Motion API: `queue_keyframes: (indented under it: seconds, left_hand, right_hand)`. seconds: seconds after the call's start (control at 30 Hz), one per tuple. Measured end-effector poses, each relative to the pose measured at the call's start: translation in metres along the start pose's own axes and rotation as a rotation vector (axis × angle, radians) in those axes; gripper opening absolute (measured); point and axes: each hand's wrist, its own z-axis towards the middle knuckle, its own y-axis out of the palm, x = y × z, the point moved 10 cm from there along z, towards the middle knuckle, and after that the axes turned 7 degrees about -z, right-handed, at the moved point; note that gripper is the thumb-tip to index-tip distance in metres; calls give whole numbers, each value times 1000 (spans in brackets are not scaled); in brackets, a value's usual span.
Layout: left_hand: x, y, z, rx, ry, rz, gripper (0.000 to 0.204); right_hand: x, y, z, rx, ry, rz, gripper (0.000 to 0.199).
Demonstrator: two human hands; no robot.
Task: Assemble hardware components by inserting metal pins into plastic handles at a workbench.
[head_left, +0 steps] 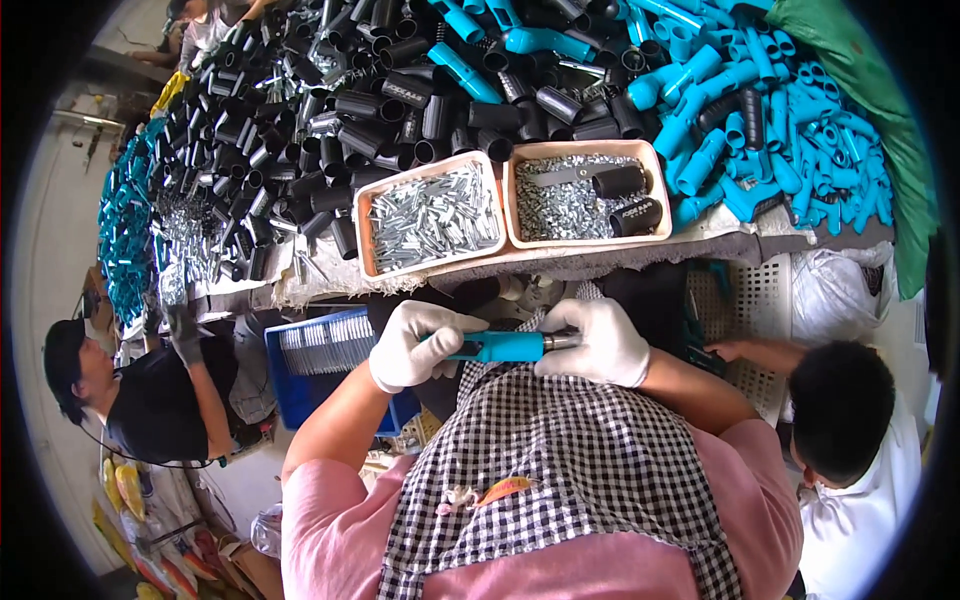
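Note:
In front of my checked apron, my two white-gloved hands hold one piece between them. My left hand (408, 345) is closed round the left end of a teal plastic handle (508, 347), which lies roughly level. At its right end sits a short silvery metal shaft (562, 341), gripped by the fingers of my right hand (608, 345). How deep the shaft goes into the handle cannot be seen. Just beyond my hands, on the table edge, stand a tray of metal pins (430, 222) and a tray of small metal parts (560, 205) with two black sleeves in it.
Black plastic sleeves (360, 105) are heaped across the table, with teal handles (760, 120) piled at the right. A blue crate (285, 375) stands below the table at left. One person (150, 400) works at my left, another (845, 430) at my right.

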Motion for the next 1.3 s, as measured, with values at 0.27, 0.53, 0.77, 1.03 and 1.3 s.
queue_keyframes:
  seconds: [0.27,0.53,0.77,1.03,1.3]
  left_hand:
    - [-15,5,13,228,-20,-16,54]
    - [61,-64,77,441,112,913,15]
    - [65,-28,84,253,196,570,22]
    - [45,-103,76,499,103,556,41]
    - [9,-72,121,385,-75,1459,21]
  right_hand:
    - [-12,17,33,-14,-32,-43,52]
    - [36,-3,34,126,215,-77,30]
    - [23,-22,25,60,160,64,39]
    - [15,-42,10,59,199,-6,28]
    - [18,-48,-13,148,241,47,29]
